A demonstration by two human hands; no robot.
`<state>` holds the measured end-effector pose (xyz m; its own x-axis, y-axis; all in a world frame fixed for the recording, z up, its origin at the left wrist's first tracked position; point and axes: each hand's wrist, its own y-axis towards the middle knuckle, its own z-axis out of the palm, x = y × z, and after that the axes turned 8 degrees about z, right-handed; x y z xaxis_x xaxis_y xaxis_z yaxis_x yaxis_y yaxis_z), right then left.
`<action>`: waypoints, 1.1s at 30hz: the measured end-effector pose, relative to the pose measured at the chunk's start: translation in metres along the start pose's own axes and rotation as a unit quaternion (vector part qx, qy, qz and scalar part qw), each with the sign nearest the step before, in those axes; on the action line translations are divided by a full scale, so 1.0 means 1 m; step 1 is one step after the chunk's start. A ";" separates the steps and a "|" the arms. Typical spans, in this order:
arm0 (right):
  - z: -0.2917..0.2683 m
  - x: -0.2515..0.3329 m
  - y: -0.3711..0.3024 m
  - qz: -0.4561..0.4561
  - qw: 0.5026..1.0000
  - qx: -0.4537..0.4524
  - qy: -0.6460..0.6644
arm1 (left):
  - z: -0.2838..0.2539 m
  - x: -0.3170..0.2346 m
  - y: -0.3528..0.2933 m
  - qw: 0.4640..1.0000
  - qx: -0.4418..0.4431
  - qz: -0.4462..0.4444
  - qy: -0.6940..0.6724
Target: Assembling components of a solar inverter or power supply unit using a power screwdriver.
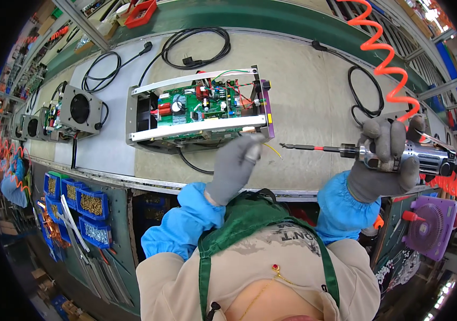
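Note:
My right hand, in a grey glove, is wrapped round a silver air drill. From its black chuck a long dark bit with a red band points left over the bench. My left hand, gloved too, is at the near right corner of an opened metal unit. Its fingers are bunched together, and what they pinch, if anything, is hidden. A short yellow wire sticks out just right of these fingers. Inside the unit lies a green circuit board between two white rails.
Coiled black power cables lie behind the unit. More units with fans line the bench at left. An orange coiled hose hangs at right. Blue bins of screws are below left, a purple fan below right.

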<state>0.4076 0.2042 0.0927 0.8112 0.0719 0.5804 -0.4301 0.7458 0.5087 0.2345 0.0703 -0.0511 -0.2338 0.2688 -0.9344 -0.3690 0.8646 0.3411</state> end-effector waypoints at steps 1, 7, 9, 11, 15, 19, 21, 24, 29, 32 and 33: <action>-0.001 0.003 -0.001 0.001 1.000 -0.003 -0.001 | 0.001 0.007 -0.002 0.967 0.075 0.103 0.219; 0.000 0.004 -0.002 -0.024 0.997 -0.045 -0.063 | 0.041 0.051 0.012 0.812 0.362 0.003 0.457; -0.004 0.008 -0.002 -0.025 0.996 -0.037 -0.079 | 0.036 0.056 0.002 0.850 0.283 0.079 0.437; -0.010 0.011 -0.001 -0.028 0.994 -0.033 -0.099 | 0.025 0.046 -0.006 0.895 0.198 0.138 0.376; -0.012 0.009 0.004 -0.023 0.996 -0.044 -0.070 | -0.001 0.029 -0.018 0.986 0.070 0.088 0.123; -0.015 0.001 0.010 0.024 1.000 0.019 -0.002 | -0.004 -0.009 -0.014 0.988 -0.042 -0.123 -0.079; -0.014 -0.007 0.011 0.037 0.998 0.044 0.012 | -0.006 -0.021 -0.008 0.984 -0.055 -0.115 -0.121; -0.009 -0.016 0.011 0.048 0.998 0.046 -0.020 | -0.007 -0.020 -0.002 0.998 -0.031 -0.026 -0.042; -0.010 -0.030 0.011 0.064 0.995 0.067 -0.027 | -0.008 -0.022 0.001 0.999 -0.024 0.046 -0.014; -0.011 -0.032 0.010 0.066 0.995 0.071 -0.017 | -0.009 -0.024 -0.002 0.999 -0.020 0.026 -0.010; -0.011 -0.033 0.009 0.067 0.996 0.059 -0.011 | -0.010 -0.024 -0.003 1.000 -0.005 0.017 -0.001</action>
<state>0.3809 0.2158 0.0715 0.7348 0.1492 0.6616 -0.5782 0.6477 0.4961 0.2318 0.0571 -0.0281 -0.2448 0.2989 -0.9224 -0.3690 0.8510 0.3737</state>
